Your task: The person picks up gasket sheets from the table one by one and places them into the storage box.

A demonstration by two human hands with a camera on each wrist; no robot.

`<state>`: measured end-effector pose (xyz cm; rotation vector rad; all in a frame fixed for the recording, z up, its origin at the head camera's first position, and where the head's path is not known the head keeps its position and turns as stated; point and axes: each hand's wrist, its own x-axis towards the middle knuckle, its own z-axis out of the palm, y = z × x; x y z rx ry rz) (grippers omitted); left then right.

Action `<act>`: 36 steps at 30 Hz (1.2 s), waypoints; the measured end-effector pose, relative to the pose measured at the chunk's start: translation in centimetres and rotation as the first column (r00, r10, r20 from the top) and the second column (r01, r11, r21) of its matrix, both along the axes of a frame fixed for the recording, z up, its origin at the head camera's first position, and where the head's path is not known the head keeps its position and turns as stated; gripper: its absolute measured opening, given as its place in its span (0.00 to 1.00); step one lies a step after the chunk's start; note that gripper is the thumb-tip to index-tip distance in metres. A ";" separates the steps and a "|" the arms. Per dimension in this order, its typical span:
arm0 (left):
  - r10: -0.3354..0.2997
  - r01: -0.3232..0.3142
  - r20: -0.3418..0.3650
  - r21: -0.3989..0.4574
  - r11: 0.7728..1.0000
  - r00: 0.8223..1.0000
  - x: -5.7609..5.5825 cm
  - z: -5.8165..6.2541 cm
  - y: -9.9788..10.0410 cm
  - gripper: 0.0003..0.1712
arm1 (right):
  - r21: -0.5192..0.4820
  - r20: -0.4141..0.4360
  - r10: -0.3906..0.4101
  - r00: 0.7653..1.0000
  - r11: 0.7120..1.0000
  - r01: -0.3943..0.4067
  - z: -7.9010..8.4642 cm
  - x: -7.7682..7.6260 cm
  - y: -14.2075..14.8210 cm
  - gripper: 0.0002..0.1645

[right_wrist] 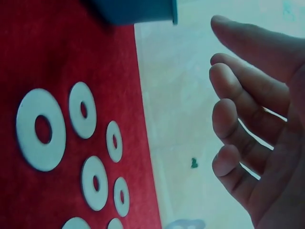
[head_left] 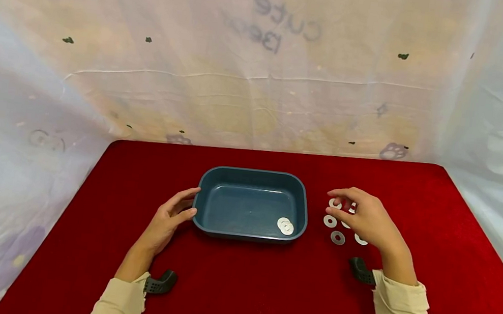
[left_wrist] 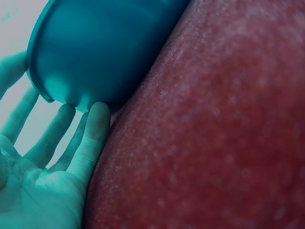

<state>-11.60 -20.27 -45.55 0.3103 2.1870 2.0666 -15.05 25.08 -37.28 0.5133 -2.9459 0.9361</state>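
Note:
A blue-grey rectangular bin (head_left: 246,202) stands on the red cloth. At its left side my left hand (head_left: 168,221) touches the wall with relaxed, spread fingers; the left wrist view shows the fingertips (left_wrist: 99,117) against the bin's end (left_wrist: 95,57). Two or more overlapping flat metal washers (head_left: 289,231) lie in the bin's near right corner. To the right of the bin, my right hand (head_left: 369,220) hovers over several loose washers (head_left: 338,233), partly hiding them. In the right wrist view its loosely bent fingers (right_wrist: 225,119) hold nothing, thumb apart from them, with washers (right_wrist: 28,129) below.
Red cloth (head_left: 242,289) covers the table. Pale printed sheets (head_left: 257,106) hang behind it and at both sides. Each wrist carries a black mount (head_left: 162,282) that juts out near the cuff.

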 end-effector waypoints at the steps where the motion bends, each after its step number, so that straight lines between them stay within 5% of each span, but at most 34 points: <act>1: 0.000 0.000 -0.001 0.000 1.000 1.000 0.0 0.0 0.0 0.30 | 0.000 0.002 -0.004 1.000 1.000 0.004 -0.2 -0.1 0.2 0.20; 12: -0.013 0.013 -0.003 0.000 1.000 1.000 0.2 -0.2 -0.1 0.30 | 0.014 0.148 0.061 0.987 0.998 -0.064 -2.3 -0.4 1.8 0.27; 20: 0.002 -0.002 0.011 -0.002 1.000 1.000 0.1 0.0 0.0 0.30 | 0.050 0.134 0.109 0.985 0.992 -0.117 -3.0 -0.8 1.7 0.18; 36: 0.011 -0.011 0.009 -0.001 1.000 1.000 0.0 0.0 0.1 0.30 | 0.094 0.084 0.059 0.995 0.993 -0.067 -4.4 -1.5 1.2 0.12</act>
